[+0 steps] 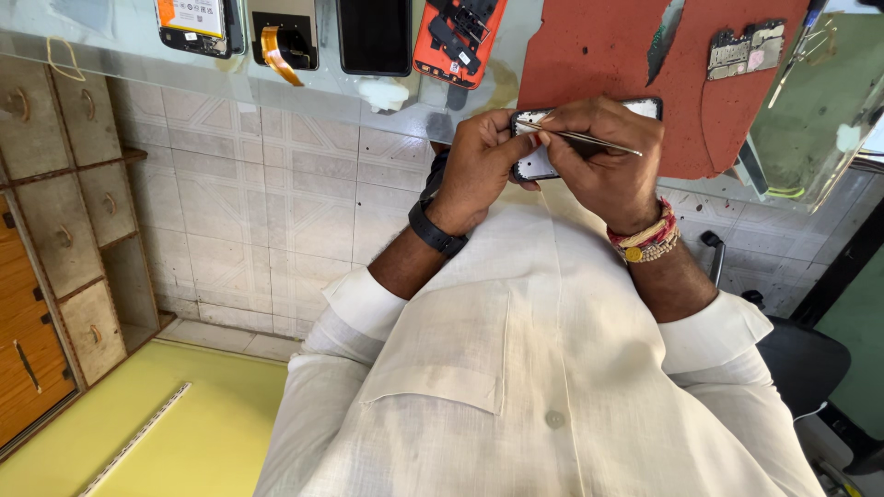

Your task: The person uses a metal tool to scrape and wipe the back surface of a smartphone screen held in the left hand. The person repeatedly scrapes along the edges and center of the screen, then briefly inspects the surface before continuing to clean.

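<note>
At the near edge of the red mat (608, 55), the left hand (479, 170) grips an opened phone (537, 164) steady by its side, so the right hand (603, 152), pinching tweezers (580, 138), can reach inside it.

Upper left of your frame: opened black phones (199, 26) in a row, then an orange-backed one (458, 39). Upper right: red rubber mat (608, 46) with a small grey circuit board (746, 50). Left edge: wooden drawer unit (64, 202). Lower left: yellow surface (184, 433).
</note>
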